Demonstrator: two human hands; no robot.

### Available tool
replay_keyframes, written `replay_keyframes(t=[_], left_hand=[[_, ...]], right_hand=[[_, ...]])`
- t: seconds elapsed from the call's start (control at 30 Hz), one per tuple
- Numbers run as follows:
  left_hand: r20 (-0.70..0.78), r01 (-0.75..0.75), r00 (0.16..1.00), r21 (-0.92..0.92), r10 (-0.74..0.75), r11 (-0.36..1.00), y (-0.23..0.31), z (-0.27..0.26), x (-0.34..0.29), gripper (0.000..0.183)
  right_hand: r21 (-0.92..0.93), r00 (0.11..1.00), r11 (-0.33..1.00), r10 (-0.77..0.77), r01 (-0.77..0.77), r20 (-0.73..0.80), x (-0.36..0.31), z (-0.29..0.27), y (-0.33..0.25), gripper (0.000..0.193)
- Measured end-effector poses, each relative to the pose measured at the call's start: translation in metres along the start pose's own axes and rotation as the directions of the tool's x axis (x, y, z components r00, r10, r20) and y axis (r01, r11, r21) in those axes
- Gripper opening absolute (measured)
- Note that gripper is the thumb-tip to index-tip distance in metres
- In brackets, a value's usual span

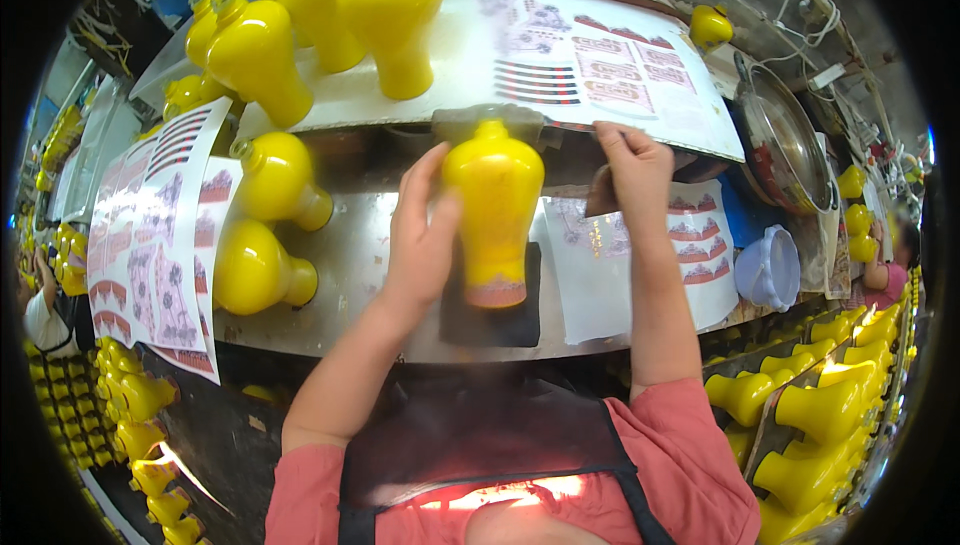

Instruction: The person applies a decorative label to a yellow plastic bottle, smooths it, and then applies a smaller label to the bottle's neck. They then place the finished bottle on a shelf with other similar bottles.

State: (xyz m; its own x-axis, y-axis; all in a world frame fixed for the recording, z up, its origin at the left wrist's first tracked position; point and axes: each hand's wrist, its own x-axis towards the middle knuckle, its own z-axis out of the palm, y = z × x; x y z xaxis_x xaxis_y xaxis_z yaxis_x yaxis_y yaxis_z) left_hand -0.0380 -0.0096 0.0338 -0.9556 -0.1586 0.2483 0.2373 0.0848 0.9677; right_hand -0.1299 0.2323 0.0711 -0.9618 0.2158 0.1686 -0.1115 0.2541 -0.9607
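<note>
A glossy yellow vase (493, 205) with a narrow neck stands on a dark pad (515, 330) in front of me. A pinkish patterned band (496, 292) runs around its foot. Beside the vase's left side is my left hand (422, 235), fingers apart and thumb blurred; whether it touches the vase I cannot tell. My right hand (637, 167) is closed in a pinch at the end of a thin dark-and-red decal strip (572, 126), by the far board's near edge. Below those fingers hangs a flat brown piece (601, 195), seemingly held in the same hand.
Several yellow vases (395, 20) stand at the back left; others lie beside a decal sheet (150, 245). More decals lie on the white board (460, 35) and on the right sheet (700, 235). A pale bucket (768, 270) is at right, near a round metal pan (785, 130). Racked vases (830, 410) flank me.
</note>
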Motion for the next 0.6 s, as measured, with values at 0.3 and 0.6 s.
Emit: replay_keyframes(t=[0.3, 0.6], left_hand=[[0.074, 0.378, 0.924, -0.331, -0.375, 0.865, 0.027, 0.020, 0.046, 0.023], [0.185, 0.360, 0.932, -0.380, -0.311, 0.852, 0.042, 0.013, 0.029, 0.030]], right_hand=[[-0.374, 0.927, 0.926, 0.095, 0.051, 0.362, 0.002, -0.016, -0.083, 0.026], [0.119, 0.784, 0.989, -0.007, -0.086, 0.621, -0.029, 0.008, -0.118, 0.022]])
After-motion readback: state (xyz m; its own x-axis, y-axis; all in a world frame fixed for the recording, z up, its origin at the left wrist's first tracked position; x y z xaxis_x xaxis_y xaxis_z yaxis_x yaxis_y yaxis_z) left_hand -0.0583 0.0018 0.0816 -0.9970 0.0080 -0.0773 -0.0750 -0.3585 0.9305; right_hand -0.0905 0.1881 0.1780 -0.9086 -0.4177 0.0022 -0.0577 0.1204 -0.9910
